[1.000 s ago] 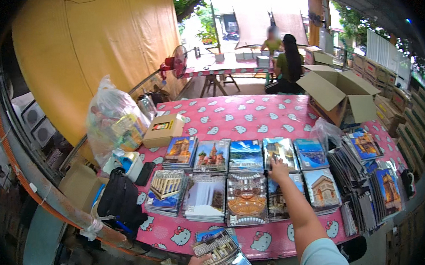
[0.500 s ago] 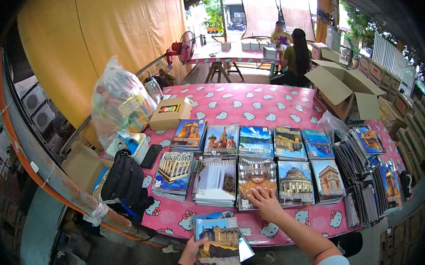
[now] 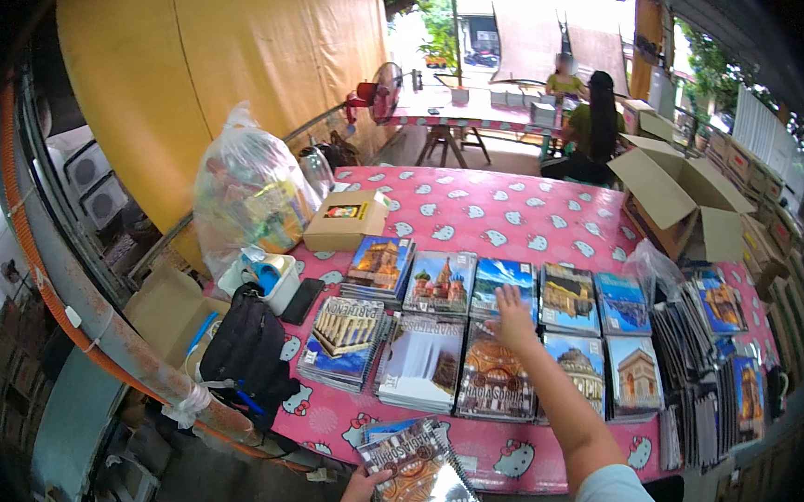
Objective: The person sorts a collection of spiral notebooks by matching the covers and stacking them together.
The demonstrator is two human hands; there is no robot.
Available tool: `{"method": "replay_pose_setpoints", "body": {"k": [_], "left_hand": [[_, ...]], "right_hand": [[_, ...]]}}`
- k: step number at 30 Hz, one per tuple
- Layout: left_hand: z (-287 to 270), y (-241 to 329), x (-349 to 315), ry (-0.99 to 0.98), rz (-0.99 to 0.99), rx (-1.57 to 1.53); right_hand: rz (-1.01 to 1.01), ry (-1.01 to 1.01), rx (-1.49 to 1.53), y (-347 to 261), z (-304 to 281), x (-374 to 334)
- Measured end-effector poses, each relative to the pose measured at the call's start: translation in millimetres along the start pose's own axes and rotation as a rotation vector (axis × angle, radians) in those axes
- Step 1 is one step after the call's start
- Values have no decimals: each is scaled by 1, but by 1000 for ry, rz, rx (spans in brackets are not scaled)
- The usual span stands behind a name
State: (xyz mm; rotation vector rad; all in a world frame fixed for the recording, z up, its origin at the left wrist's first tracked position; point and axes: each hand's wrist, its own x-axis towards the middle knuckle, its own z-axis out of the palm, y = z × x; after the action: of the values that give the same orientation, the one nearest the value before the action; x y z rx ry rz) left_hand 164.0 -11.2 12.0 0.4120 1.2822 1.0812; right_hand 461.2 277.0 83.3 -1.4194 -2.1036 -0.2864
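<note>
My left hand (image 3: 363,493) grips a stack of wrapped spiral notebooks (image 3: 417,476) at the near table edge; the top cover shows an ornate building. My right hand (image 3: 513,315) reaches across the pink patterned tablecloth (image 3: 516,217) and rests on the back-row notebook pile with a blue-sky cover (image 3: 504,287). Two rows of notebook piles with building pictures lie side by side around that hand, among them an orange-domed cover (image 3: 495,381) under my forearm.
A black bag (image 3: 244,357) and a full clear plastic bag (image 3: 248,189) sit at the table's left end beside a small brown box (image 3: 345,220). Fanned notebooks (image 3: 706,375) and an open carton (image 3: 676,197) are on the right. Two people (image 3: 590,124) sit at a far table.
My right hand moved from the front row's orange-domed pile up and back to the blue-sky pile. The stack in my left hand stays low at the table edge.
</note>
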Motion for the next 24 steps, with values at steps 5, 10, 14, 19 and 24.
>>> {"method": "replay_pose_setpoints", "body": {"k": [5, 10, 14, 19, 24], "left_hand": [[-21, 1, -14, 187, 59, -65], [-31, 11, -13, 208, 3, -149], [-37, 18, -5, 78, 90, -324], [-45, 45, 7, -128, -81, -421], [-86, 38, 28, 151, 123, 299]], "right_hand": [[-197, -241, -67, 34, 42, 22], [-178, -35, 97, 19, 0, 21], [-300, -397, 474, -74, -87, -13], [-360, -378, 454, -148, -81, -40], [-457, -331, 73, -162, -7, -70]]}}
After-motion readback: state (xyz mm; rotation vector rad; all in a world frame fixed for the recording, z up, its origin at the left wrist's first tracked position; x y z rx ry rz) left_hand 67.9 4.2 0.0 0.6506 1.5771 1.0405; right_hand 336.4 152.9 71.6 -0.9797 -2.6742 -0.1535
